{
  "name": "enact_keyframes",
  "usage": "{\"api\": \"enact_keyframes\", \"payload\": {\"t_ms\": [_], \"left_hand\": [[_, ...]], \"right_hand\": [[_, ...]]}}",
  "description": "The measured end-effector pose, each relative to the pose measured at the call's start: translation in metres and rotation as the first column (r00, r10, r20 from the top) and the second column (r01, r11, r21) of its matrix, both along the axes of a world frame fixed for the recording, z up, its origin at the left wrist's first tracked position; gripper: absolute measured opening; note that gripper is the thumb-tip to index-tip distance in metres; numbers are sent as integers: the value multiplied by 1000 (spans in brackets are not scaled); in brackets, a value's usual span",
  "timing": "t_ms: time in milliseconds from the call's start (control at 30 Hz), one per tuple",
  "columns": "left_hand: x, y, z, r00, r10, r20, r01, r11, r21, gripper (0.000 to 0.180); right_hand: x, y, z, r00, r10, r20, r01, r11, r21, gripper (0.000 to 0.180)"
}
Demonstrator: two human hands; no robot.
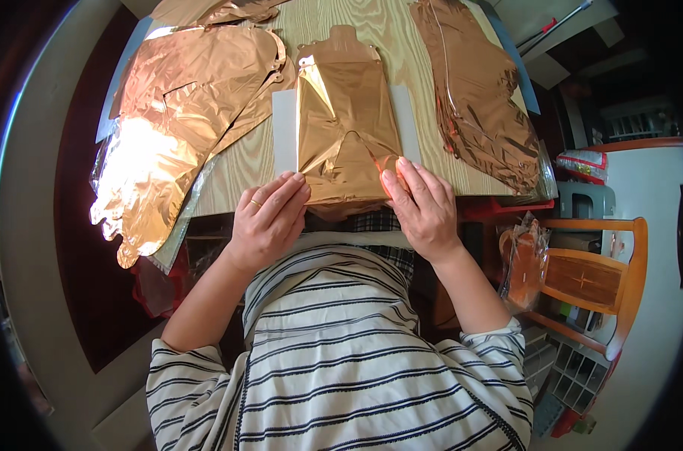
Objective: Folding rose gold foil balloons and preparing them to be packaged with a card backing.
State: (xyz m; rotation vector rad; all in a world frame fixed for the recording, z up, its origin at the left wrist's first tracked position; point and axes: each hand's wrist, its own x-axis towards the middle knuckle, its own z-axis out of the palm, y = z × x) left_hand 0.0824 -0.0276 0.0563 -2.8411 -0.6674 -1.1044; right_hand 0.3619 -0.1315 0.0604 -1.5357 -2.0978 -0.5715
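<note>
A copper-coloured foil balloon [349, 98], deflated and folded into a narrow panel, lies in front of me with a small tab at its far end. A white card [285, 128] shows from under it on both sides. At the near left corner my left hand [272, 210] is closed, its fingertips pinching the foil's edge. My right hand [422, 203] is closed at the near right corner, holding a thin orange strip [387, 167] against the foil. Whether that strip is a ribbon or a tool's edge I cannot tell. The balloon's near end hangs at the table edge.
A stack of shiny copper foil balloons [198, 98] covers the left of the wood-grain table [240, 169], overhanging its front. More foil balloons [473, 90] lie at the right. A wooden chair [589, 278] holding a clear bag of orange items [523, 263] stands right of me.
</note>
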Motion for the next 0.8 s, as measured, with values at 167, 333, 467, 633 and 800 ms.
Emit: {"api": "enact_keyframes", "payload": {"t_ms": [167, 333, 467, 633, 800], "left_hand": [[-3, -11, -2, 998, -9, 59, 8, 1000, 14, 37], [-3, -4, -3, 995, -42, 89, 40, 999, 23, 36], [-1, -5, 5, 995, -30, 91, 34, 999, -42, 33], [2, -7, 11, 998, 16, 69, -18, 1000, 21, 28], [-5, 1, 26, 999, -36, 29, 34, 996, 82, 19]], "right_hand": [[3, -6, 0, 999, 24, 45, -25, 1000, 15, 36], [1, -1, 6, 999, 28, 30, -29, 999, 21, 34], [2, 1, 10, 998, 60, 19, -61, 998, 4, 34], [0, -1, 13, 997, 72, 22, -72, 997, 23, 31], [8, -7, 29, 988, 149, 33, -147, 988, -44, 27]]}}
